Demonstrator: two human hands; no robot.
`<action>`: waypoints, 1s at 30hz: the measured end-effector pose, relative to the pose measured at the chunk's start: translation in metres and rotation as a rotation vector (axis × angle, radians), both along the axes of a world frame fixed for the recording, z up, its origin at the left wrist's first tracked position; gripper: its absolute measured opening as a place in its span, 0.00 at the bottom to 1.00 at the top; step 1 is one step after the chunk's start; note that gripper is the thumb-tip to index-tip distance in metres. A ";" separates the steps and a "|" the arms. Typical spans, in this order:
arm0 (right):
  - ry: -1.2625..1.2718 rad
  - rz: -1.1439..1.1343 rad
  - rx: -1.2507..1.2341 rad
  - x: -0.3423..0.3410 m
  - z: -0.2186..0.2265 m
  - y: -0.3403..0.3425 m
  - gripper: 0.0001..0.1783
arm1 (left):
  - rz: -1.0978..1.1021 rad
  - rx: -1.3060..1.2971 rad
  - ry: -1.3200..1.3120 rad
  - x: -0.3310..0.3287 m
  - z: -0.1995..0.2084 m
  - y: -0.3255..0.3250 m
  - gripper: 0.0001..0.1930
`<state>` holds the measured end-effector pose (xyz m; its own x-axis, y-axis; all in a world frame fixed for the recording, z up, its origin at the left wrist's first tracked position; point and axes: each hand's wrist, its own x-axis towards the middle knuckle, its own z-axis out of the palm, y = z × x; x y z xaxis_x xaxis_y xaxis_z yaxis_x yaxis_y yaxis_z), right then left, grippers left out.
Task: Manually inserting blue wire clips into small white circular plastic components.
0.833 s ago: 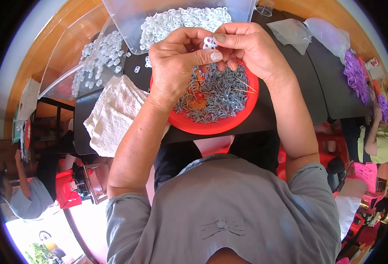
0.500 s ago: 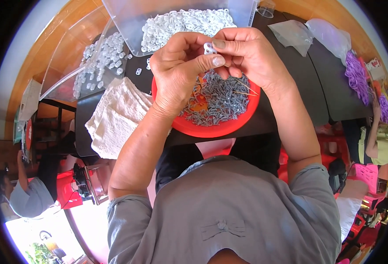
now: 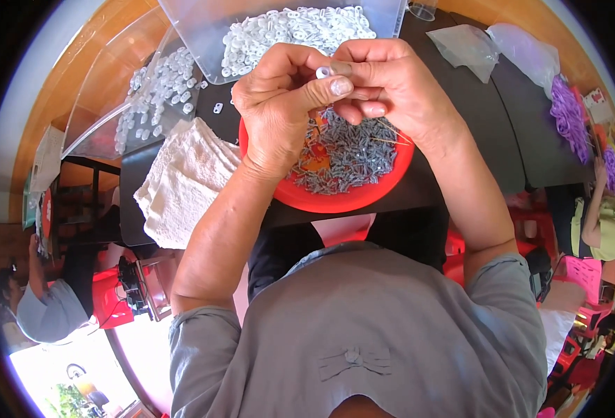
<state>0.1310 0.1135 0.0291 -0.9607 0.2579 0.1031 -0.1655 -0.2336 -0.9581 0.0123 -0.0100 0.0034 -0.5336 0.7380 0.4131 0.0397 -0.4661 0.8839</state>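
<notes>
Above the red basin (image 3: 325, 202), my left hand (image 3: 279, 101) pinches a small white plastic piece (image 3: 323, 72) with a round hole showing. My right hand (image 3: 384, 76) meets it there, its thumb and forefinger closed on the piece's other end and covering part of it. Whether a smaller part sits between the right fingertips is hidden. Small grey screw-like pieces (image 3: 352, 153) fill much of the basin beneath my hands. A pair of thin sticks (image 3: 394, 137) leans at its right rim.
Behind my hands stands a clear bin (image 3: 213, 59) of white plastic pieces (image 3: 286, 35). More white pieces (image 3: 171, 83) lie in a clear tray at left. A cream towel (image 3: 182, 181) rests by the basin. Plastic bags (image 3: 523, 52) and purple cord (image 3: 569, 122) are at right.
The white piece has tilted and shifted slightly left, with less of it showing beyond my right thumb. Both hands stay together above the basin.
</notes>
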 end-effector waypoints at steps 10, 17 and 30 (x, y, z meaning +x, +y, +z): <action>0.006 -0.165 0.032 -0.007 0.000 0.002 0.12 | 0.000 0.061 -0.048 0.002 0.007 0.003 0.08; 0.025 -0.438 0.913 -0.009 -0.018 0.013 0.07 | 0.590 0.216 0.351 -0.056 0.058 -0.039 0.04; -0.117 -0.092 1.523 -0.001 -0.011 -0.005 0.17 | 0.588 -0.322 0.790 -0.083 0.017 -0.066 0.06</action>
<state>0.1296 0.1084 0.0177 -0.9690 0.0381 0.2440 -0.0324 0.9599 -0.2784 -0.0706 -0.0763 0.0201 -0.5079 0.5864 0.6310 0.8073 0.0685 0.5861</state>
